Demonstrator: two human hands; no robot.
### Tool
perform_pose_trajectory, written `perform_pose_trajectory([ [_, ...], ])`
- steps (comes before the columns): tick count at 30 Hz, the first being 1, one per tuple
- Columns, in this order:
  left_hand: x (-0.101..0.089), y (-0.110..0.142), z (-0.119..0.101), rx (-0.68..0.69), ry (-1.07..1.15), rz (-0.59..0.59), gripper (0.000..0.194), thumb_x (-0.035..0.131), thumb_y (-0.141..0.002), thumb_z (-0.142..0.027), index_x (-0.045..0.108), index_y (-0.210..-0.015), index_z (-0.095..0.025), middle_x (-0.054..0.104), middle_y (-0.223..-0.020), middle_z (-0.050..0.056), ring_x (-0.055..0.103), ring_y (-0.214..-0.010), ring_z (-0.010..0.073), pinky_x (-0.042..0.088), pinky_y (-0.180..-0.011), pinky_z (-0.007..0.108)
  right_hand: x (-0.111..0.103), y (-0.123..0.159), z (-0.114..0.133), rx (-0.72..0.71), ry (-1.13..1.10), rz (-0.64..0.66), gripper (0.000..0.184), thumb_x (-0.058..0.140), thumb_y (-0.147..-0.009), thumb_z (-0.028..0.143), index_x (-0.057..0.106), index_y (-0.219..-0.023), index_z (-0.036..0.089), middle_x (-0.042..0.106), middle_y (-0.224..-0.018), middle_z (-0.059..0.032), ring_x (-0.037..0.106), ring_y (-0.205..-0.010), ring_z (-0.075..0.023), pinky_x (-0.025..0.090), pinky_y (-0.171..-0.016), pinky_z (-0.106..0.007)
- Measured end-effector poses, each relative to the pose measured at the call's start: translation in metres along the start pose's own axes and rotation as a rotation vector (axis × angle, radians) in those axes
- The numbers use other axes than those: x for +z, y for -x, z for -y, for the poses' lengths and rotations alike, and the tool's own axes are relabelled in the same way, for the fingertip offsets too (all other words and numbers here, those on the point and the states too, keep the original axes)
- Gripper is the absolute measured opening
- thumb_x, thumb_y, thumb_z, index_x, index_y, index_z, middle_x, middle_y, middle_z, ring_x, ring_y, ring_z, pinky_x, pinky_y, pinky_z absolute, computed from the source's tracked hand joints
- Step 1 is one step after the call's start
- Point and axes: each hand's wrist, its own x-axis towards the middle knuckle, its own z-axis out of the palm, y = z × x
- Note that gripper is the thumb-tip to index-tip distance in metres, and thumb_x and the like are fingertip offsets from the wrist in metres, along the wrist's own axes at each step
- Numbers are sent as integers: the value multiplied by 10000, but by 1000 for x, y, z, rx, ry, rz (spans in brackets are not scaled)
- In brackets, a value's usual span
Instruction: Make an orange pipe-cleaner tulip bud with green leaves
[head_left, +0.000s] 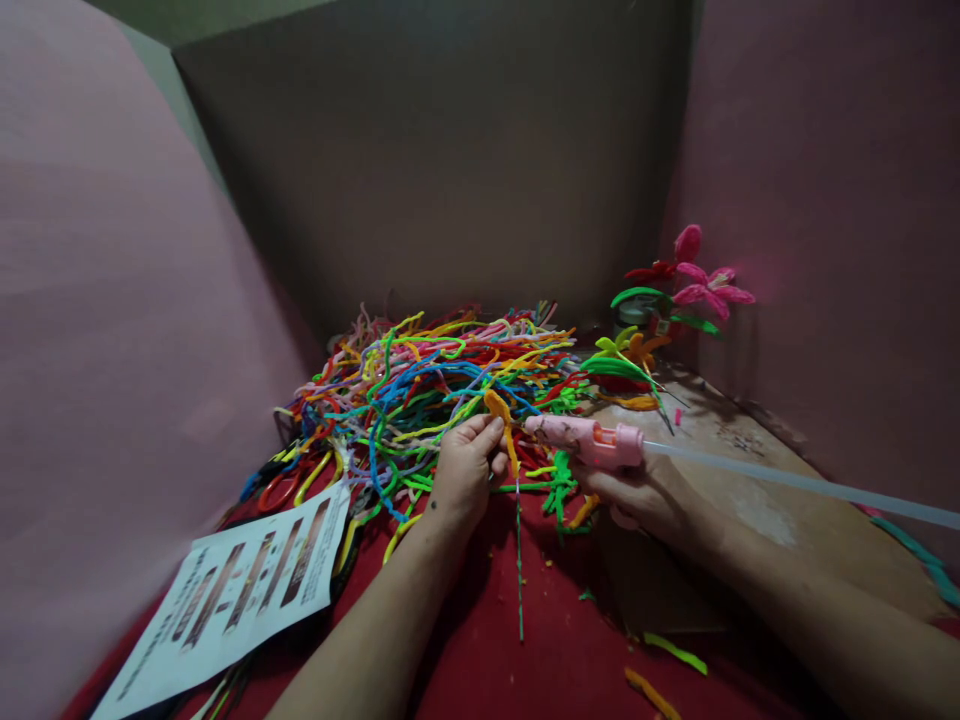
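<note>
Between the fingers of my left hand (469, 465) is an orange pipe cleaner piece (498, 405), its top end folded thick. A thin green stem (520, 570) hangs straight down from it over the red cloth. My right hand (637, 495) is wrapped round a pink glue gun (585, 440). The gun's nozzle points left, a short way from the orange piece; I cannot tell if they touch. A long translucent glue stick (810, 485) sticks out of the gun's back end to the right.
Behind my hands lies a big heap of coloured pipe cleaners (450, 370). A printed sheet (232, 600) lies at left, near scissors (281, 490). Pink pipe cleaner flowers (712, 290) stand at back right, beyond a brown board (750, 500). Loose scraps (675, 653) dot the red cloth (480, 670).
</note>
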Motion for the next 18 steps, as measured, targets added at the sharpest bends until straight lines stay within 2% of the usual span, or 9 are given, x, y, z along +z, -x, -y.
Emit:
perform_pose_trajectory([
  [3, 1, 1, -2, 2, 10, -3, 218, 611, -740, -331, 519, -662, -149, 420, -411, -70, 294, -297, 21, 179, -319, 155, 0, 0, -1, 12, 46, 5, 383, 499, -765, 160, 624, -1120, 231, 671, -1071, -15, 586, -1068, -258, 433, -972, -376],
  [7, 3, 2, -3, 1, 6, 1, 191, 620, -732, -317, 544, -711, -143, 418, -435, -73, 303, -306, 19, 169, -316, 151, 1, -1, -3, -26, -5, -12, 376, 501, -782, 184, 597, -1145, 196, 612, -1189, -45, 520, -1161, -251, 386, -1018, -378],
  [14, 4, 3, -3, -22, 5, 43, 187, 622, -725, -307, 555, -712, -133, 422, -448, -67, 300, -316, 10, 168, -330, 147, 1, 1, -7, -22, -49, -27, 377, 504, -792, 174, 576, -1161, 202, 592, -1217, -35, 496, -1185, -220, 339, -1058, -347],
  [18, 3, 3, -2, -23, -7, 54, 211, 637, -710, -328, 560, -711, -132, 437, -451, -63, 310, -312, 10, 181, -331, 147, -1, 1, -8, -13, -7, -36, 386, 499, -792, 192, 573, -1171, 191, 619, -1168, -51, 538, -1131, -225, 387, -1017, -353],
])
